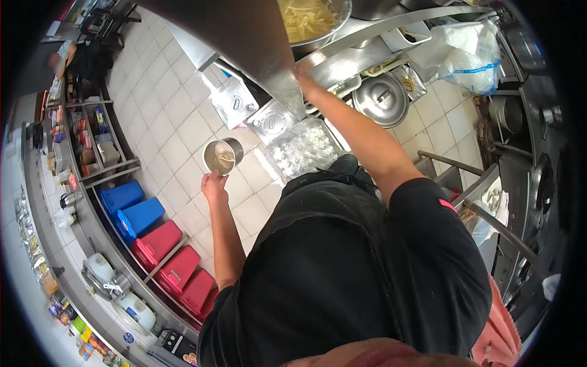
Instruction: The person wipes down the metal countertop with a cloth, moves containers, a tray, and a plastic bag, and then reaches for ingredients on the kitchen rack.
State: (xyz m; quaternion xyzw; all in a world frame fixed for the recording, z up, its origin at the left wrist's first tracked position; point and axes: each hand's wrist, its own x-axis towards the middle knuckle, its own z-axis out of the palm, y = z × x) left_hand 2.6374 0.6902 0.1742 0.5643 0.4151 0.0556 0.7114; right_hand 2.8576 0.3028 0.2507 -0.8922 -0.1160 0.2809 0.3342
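Note:
My left hand (pixel 214 183) grips the near rim of a round metal pot (pixel 237 148), which has a pale piece of food (pixel 224 155) in liquid inside. The pot is held above the tiled floor. My right hand (pixel 302 79) reaches forward to the metal counter edge, beside a steel panel (pixel 244 43); its fingers are mostly hidden there. Below it lies a tray of whitish pieces under clear plastic (pixel 302 148), near my shoe. Right of my right forearm is a round steel lid (pixel 380 100).
A large pan of pale strips (pixel 309 19) stands on the counter ahead. Steel container lids (pixel 235 103) are left of the tray. Blue bins (pixel 140 218) and red bins (pixel 178 269) line the left shelf. Another person (pixel 88 61) is at far upper left.

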